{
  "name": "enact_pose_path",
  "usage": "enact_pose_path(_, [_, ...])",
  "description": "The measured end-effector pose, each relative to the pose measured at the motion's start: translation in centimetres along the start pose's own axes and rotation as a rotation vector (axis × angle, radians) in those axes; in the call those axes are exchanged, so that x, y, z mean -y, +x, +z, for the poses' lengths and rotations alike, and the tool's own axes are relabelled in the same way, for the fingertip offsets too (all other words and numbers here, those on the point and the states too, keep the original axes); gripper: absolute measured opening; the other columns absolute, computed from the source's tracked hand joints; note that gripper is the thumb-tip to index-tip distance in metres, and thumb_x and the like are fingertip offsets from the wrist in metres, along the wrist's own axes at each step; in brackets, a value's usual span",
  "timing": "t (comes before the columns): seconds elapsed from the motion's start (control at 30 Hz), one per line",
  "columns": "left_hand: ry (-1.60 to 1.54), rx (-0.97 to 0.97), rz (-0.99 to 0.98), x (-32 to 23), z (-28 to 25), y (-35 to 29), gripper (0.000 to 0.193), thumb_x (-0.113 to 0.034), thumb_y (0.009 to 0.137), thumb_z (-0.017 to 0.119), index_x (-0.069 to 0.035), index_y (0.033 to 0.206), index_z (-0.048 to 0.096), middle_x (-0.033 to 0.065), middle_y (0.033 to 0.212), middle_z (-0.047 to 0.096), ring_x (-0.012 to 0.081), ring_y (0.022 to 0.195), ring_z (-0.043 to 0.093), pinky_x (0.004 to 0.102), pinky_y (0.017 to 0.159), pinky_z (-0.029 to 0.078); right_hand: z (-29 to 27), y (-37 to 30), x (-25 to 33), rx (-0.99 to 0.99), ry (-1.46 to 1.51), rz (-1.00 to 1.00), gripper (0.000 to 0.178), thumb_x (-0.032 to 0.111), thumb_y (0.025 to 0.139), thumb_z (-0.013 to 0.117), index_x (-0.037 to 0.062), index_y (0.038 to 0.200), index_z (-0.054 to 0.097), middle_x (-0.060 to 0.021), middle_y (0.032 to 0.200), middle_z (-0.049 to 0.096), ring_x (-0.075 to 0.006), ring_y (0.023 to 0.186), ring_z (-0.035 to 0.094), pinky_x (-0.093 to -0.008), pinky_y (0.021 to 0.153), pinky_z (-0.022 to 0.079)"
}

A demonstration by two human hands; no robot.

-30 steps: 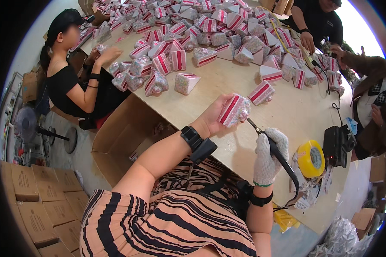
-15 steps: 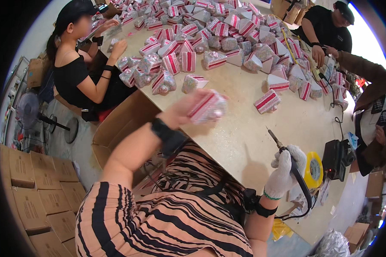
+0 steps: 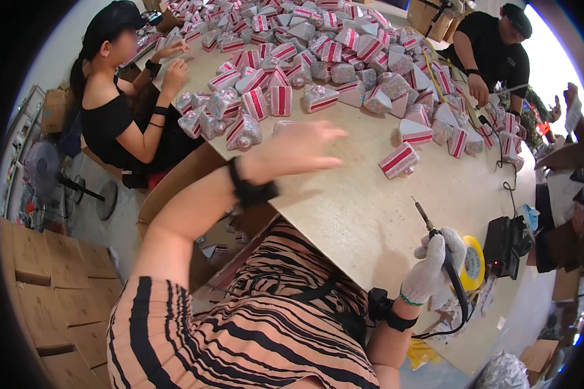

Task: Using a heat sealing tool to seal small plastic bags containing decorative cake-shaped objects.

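My bare left hand [image 3: 295,150] reaches over the table edge with its fingers stretched apart, and nothing is in it. Just behind it a wrapped toy cake slice [image 3: 284,124] is mostly covered by the hand. My right hand [image 3: 427,267], in a white knit glove, grips a soldering iron [image 3: 425,215] whose thin tip points up and away from me. Ahead of that tip a pink-and-white cake slice [image 3: 399,161] lies alone on the table. A big heap of similar glittery cake slices [image 3: 334,48] fills the far side.
A cardboard box [image 3: 175,178] stands below the table's left edge, with some slices inside. Right of my glove are a yellow tape roll [image 3: 474,262] and a black soldering station [image 3: 501,243]. People work at left [image 3: 113,117] and far right [image 3: 493,48]. Cartons [image 3: 58,285] are stacked lower left.
The cake slice that my left hand held is gone from it, and the fingers have opened. My right hand has barely moved with the iron. At right, another person's arm has drawn back.
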State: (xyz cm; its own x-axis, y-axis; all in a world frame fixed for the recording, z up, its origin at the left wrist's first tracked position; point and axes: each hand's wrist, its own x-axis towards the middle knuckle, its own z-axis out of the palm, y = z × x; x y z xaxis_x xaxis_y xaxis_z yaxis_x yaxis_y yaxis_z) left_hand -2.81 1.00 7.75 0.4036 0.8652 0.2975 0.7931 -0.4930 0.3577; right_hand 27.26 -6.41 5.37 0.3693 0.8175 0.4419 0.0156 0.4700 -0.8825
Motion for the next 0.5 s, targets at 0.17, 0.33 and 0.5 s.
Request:
enact_pose_path(0.17, [-0.097, -0.009, -0.012, -4.7, 10.0, 10.6, 0.066, -0.038, 0.08, 0.068, -0.006, 0.133, 0.044, 0.0244, 0.112, 0.057, 0.0383, 0.103, 0.059, 0.045, 0.09, 0.046, -0.1, -0.1, 0.1, -0.099, -0.067, -0.026, 0.016, 0.008, 0.084, 0.06, 0.0009, 0.098, 0.06, -0.0085, 0.079, 0.058, -0.0106, 0.057, 0.053, -0.0195, 0.045, 0.041])
enact_pose_path(0.33, [-0.275, 0.008, -0.077, -3.9, 12.8, 12.0, 0.066, -0.03, 0.075, 0.073, -0.006, 0.13, 0.045, 0.0267, 0.11, 0.058, 0.0385, 0.098, 0.062, 0.0442, 0.082, 0.052, -1.0, 0.4, -0.6, -0.064, -0.067, -0.01, 0.017, 0.0, 0.085, 0.059, -0.001, 0.101, 0.057, -0.0105, 0.082, 0.058, -0.011, 0.058, 0.055, -0.0189, 0.046, 0.042])
enact_pose_path(0.5, [-1.075, 0.108, -0.316, -3.9, 11.5, 7.1, 0.065, -0.013, 0.078, 0.07, -0.005, 0.134, 0.039, 0.0137, 0.103, 0.062, 0.0231, 0.086, 0.064, 0.0348, 0.071, 0.054, 0.1, 0.5, -2.0, -0.033, -0.006, -0.019, 0.018, -0.003, 0.083, 0.061, -0.0001, 0.1, 0.058, -0.0081, 0.089, 0.059, -0.009, 0.062, 0.054, -0.0202, 0.05, 0.043])
